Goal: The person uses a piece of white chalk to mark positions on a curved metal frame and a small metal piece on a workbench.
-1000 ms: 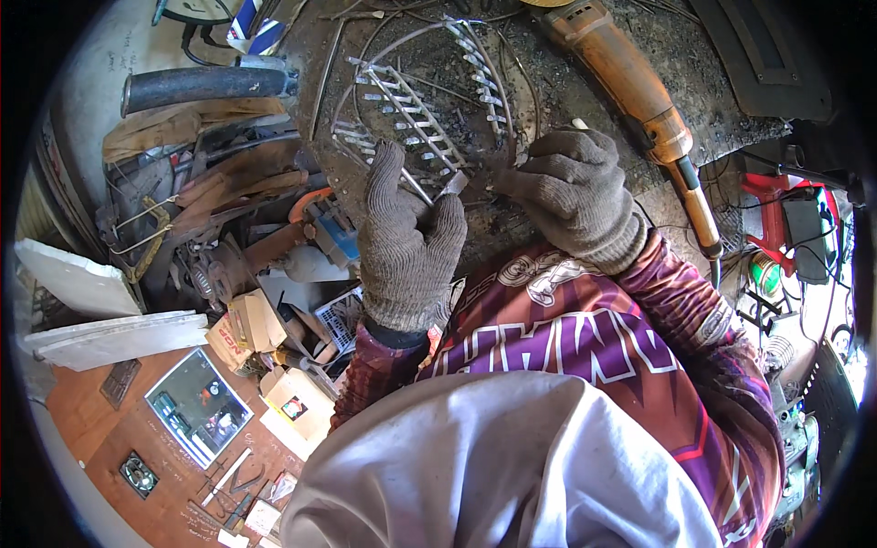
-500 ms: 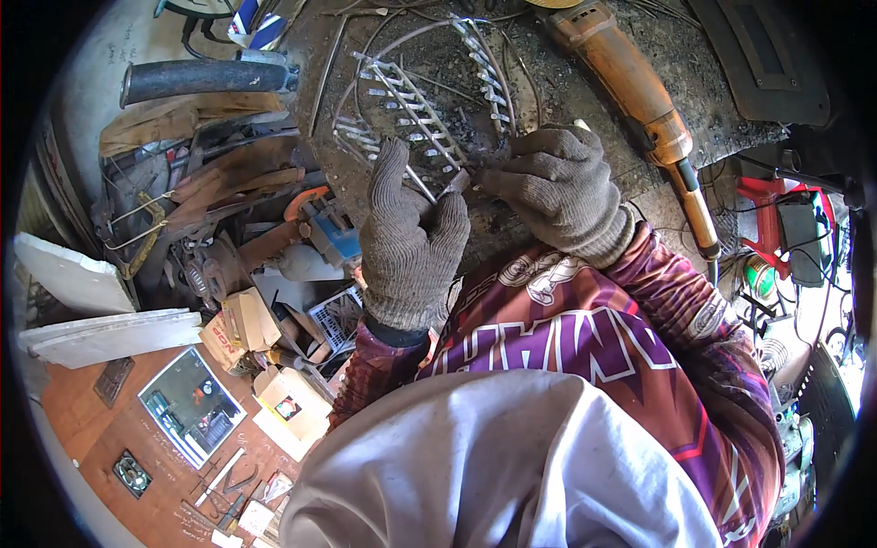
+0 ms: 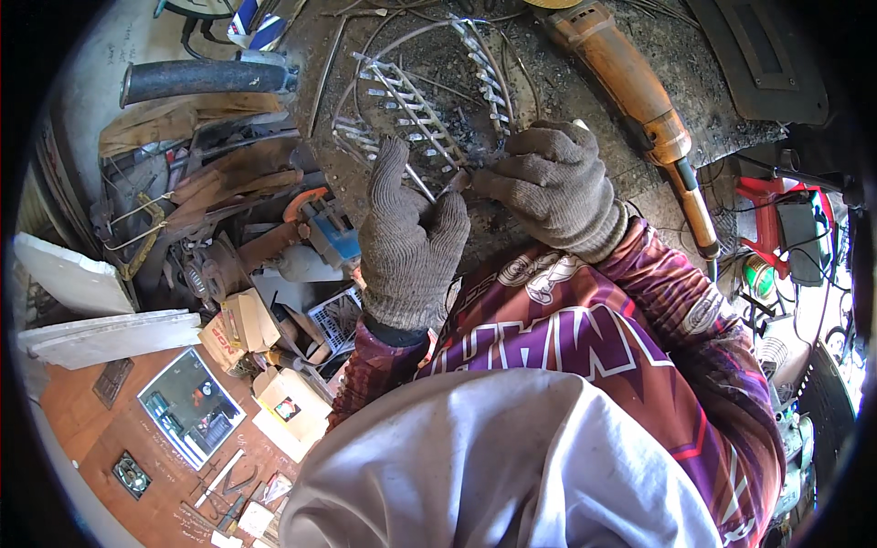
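A metal frame (image 3: 418, 110) of curved rods and rows of short silvery pegs lies on the dark worktop. My left hand (image 3: 402, 237), in a grey knit glove, grips the frame's near end, with a bright rod between thumb and fingers. My right hand (image 3: 557, 187), gloved alike, is closed around a slim tool whose pale end (image 3: 581, 124) shows above the knuckles. A small flat dark piece (image 3: 457, 181) lies between the two hands, against the frame; whether it is the tool's tip I cannot tell.
An orange angle grinder (image 3: 630, 82) lies right of the frame on the sooty worktop (image 3: 585, 100). A dark pipe (image 3: 206, 80) is at the far left. Blue-and-grey power tool (image 3: 329, 233), boxes (image 3: 242, 329) and white boards (image 3: 110, 333) crowd the left side.
My right hand has shifted very slightly left, toward the frame's near end. My left hand and the frame stay in place.
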Motion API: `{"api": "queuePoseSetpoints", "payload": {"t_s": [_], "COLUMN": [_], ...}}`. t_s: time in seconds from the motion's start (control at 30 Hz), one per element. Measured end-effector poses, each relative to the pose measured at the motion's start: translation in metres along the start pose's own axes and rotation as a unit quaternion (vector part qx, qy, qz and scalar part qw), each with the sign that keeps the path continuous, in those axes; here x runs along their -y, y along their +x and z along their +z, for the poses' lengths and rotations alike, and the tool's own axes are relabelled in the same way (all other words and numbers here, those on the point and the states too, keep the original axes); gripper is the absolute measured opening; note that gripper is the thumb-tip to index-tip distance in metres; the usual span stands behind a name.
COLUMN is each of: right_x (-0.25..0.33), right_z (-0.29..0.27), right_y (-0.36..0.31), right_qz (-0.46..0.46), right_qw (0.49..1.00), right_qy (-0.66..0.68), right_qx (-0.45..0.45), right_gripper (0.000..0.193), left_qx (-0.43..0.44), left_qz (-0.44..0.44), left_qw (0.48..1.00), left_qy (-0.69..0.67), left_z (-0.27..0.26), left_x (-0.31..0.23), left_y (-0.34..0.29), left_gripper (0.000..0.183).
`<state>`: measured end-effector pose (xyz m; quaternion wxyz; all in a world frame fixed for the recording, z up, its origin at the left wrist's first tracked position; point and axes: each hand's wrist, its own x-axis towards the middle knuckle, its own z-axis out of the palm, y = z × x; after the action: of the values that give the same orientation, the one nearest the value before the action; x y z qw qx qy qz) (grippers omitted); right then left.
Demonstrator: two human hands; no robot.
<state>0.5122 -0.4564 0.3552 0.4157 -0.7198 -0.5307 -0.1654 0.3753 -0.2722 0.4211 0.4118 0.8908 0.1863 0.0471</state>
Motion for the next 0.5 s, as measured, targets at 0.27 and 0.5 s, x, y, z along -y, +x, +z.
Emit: {"api": "queuePoseSetpoints", "payload": {"t_s": [0.27, 0.5], "right_x": [-0.002, -0.006], "right_z": [0.0, -0.004], "right_y": [0.0, 0.0], "right_qz": [-0.052, -0.032], "right_qw": [0.997, 0.986], "right_qy": [-0.051, -0.162], "right_qx": [0.013, -0.009], "right_gripper": [0.054, 0.043], "left_qx": [-0.028, -0.044], "left_qz": [0.06, 0.033], "left_qw": [0.998, 0.998], "left_qy": [0.019, -0.034], "left_z": [0.001, 0.003], "left_x": [0.004, -0.006], "left_y": [0.0, -0.001], "left_gripper": [0.079, 0.081]}}
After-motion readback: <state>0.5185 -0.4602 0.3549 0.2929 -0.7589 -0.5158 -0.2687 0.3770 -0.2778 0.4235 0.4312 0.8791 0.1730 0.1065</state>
